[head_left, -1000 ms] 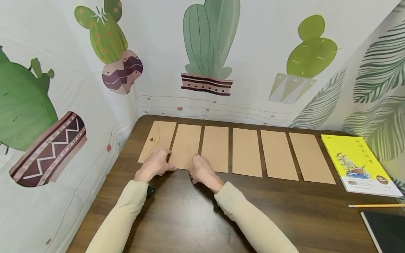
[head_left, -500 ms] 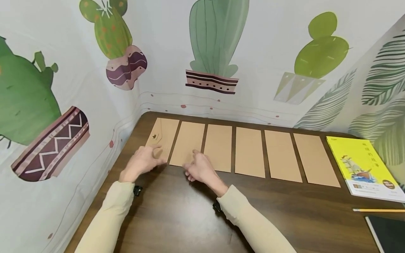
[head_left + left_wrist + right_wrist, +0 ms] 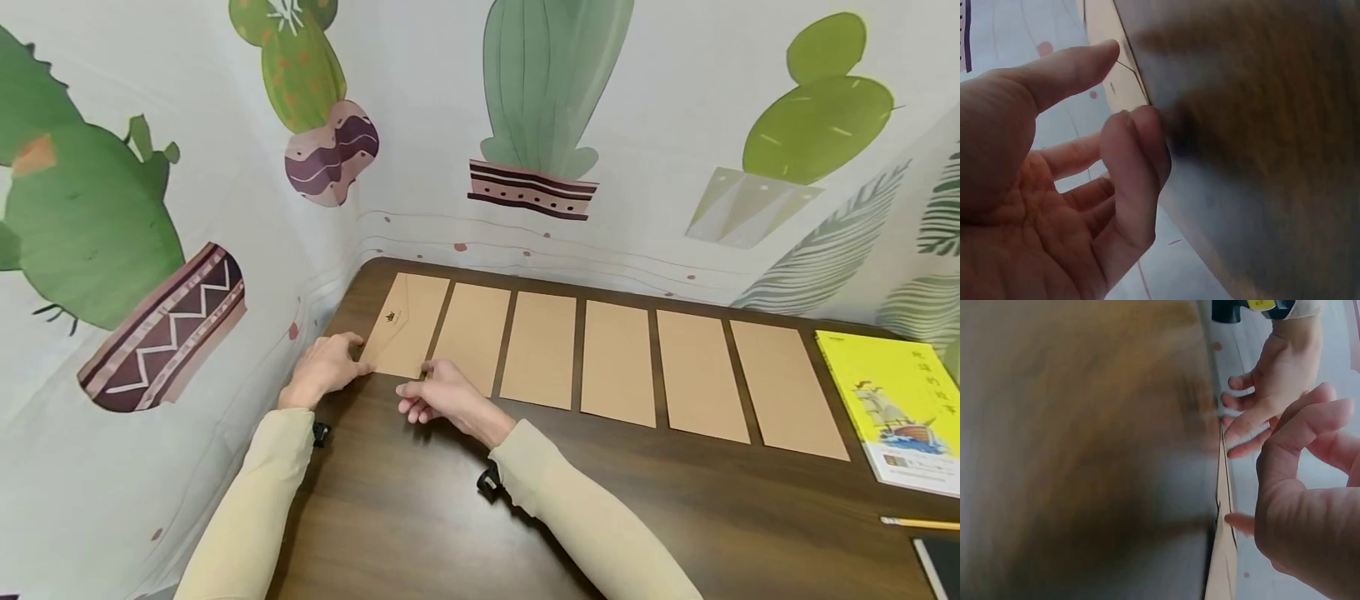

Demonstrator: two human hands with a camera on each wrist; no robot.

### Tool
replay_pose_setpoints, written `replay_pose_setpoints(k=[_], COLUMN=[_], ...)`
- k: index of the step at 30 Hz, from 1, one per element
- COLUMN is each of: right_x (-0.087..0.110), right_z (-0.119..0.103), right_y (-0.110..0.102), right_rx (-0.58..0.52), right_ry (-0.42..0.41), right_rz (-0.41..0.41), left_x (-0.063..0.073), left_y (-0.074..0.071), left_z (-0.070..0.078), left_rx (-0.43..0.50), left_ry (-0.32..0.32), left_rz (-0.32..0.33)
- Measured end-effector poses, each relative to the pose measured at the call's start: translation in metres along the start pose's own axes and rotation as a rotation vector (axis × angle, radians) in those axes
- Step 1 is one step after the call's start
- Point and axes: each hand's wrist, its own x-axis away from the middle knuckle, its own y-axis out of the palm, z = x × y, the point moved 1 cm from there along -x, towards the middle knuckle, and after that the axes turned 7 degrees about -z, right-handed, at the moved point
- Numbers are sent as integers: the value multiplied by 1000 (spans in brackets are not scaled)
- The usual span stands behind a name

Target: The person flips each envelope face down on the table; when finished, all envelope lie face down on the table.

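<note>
The left hand (image 3: 324, 369) lies with loosely bent fingers (image 3: 1129, 147) at the near left corner of the leftmost envelope (image 3: 406, 324); actual touch is hard to make out. The right hand (image 3: 441, 397), fingers relaxed and holding nothing, sits just before the envelope's near edge. Both wrist views blur the table (image 3: 465, 533).

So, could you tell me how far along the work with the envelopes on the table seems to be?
Done: six brown envelopes lie in a tidy row; five show plain faces, e.g. the second envelope.
In hand: the left hand touches the near corner of the leftmost envelope, which shows its flap side; the right hand hovers beside it.
Left: no firm grip yet.
</note>
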Motion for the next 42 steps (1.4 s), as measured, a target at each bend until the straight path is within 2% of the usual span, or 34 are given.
replay_pose_setpoints(k=[4,8,16,20,22,24,29,33,37,42], right_x=[-4,-5,-11,-14,-16,-19,-27,-31,-37,-39], right_z=[3,1,1,1,0,-2,-5,-8,-9,-9], right_y=[4,11,18,18,18,18,17,19,22,24], right_rx=[-78,-175,-475,-524,-499,-419,-68,129,210,190], right_ry=[19,-6,-65,-95,-110,-123,-143,-168,-184,-174], right_rz=[-3,9,66,79,80,93,187,246,291,283], left_x=[-2,-2,-2,-2,-2,-3,-4,-4,-4,-5], left_y=[4,4,0,-1,-1,0,2,1,0,-1], left_z=[-1,-3,-10,-12,-13,-13,-14,-15,-17,-23], left_rx=[23,58,136,165,171,177,192,203,234,277], left_ry=[11,34,38,31,23,23,39,48,45,48], left_rz=[-3,13,8,2,-5,-10,-19,-24,-32,-55])
